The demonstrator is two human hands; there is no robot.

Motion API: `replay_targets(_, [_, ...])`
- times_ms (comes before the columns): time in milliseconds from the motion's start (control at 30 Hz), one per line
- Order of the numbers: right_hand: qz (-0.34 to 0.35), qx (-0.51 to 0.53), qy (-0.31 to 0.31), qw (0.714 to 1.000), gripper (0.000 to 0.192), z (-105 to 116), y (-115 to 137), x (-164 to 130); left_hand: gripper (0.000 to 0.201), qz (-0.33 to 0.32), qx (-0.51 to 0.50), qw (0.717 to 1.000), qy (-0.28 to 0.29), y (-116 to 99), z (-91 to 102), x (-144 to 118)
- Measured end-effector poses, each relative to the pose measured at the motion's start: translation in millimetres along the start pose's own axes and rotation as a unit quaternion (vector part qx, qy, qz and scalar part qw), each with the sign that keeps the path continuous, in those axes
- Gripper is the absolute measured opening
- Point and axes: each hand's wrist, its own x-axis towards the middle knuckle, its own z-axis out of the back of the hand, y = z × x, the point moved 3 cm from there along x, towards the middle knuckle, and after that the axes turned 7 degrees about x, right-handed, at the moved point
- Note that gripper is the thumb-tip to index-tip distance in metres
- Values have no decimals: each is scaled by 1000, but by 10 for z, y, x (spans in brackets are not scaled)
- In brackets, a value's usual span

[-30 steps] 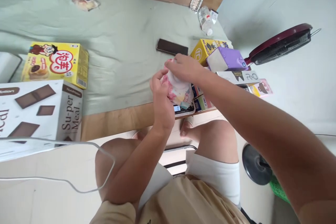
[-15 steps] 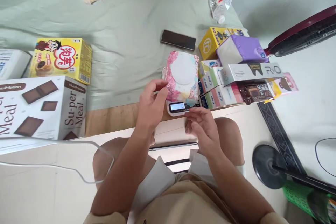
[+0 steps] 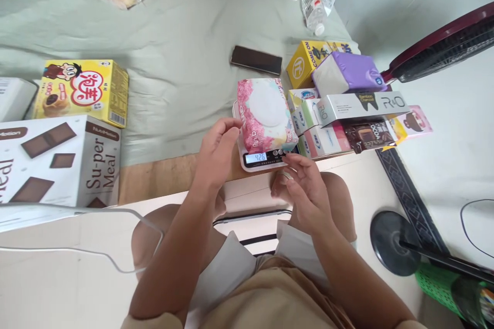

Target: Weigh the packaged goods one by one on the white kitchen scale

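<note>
A pink floral pack of wipes point(image 3: 266, 108) with a white oval lid lies on a white kitchen scale point(image 3: 247, 163). The scale's lit display point(image 3: 256, 158) shows digits. At the pack's left edge is my left hand point(image 3: 219, 151), its fingers loosely bent and not wrapped round the pack; whether the fingertips touch it is hard to see. My right hand point(image 3: 304, 185) is held at the scale's front right corner, palm turned inward and fingers apart, with the index fingertip close to the buttons. Nothing is held in it.
Right of the scale are stacked cartons, a silver toothpaste box point(image 3: 365, 108), a purple tissue pack point(image 3: 347, 73) and a yellow box point(image 3: 304, 61). A phone point(image 3: 257, 60) lies behind. Left stand a yellow snack box point(image 3: 81, 90) and a Su-per Meal box point(image 3: 57, 159). A fan point(image 3: 443, 43) leans in.
The pack has settled flatter on the scale, and the display digits have changed. My left hand has come away slightly to the left. The whole view has shifted a little.
</note>
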Motion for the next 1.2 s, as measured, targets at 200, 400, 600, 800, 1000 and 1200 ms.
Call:
replay_targets(200, [17,-11,-11,1000,40,26,72,32,27,13,24,999,19,-39,-42,-35])
replay_targets(400, [-87,58,-27,994,86,-105,0,71,33,46,25,999,9,15,-46,-9])
replay_targets(600, [-129,80,-27,988,87,-137,39,295,37,52,31,998,2,69,-64,19])
replay_targets(800, [-143,66,-4,988,81,-155,53,373,44,27,9,999,-46,111,-137,124])
replay_targets(1000, [-189,118,80,972,78,-351,-4,623,40,3,-102,991,-83,100,-231,184])
replay_targets(1200, [-92,104,155,978,69,-571,181,650,25,-38,-105,987,-117,-66,-82,82])
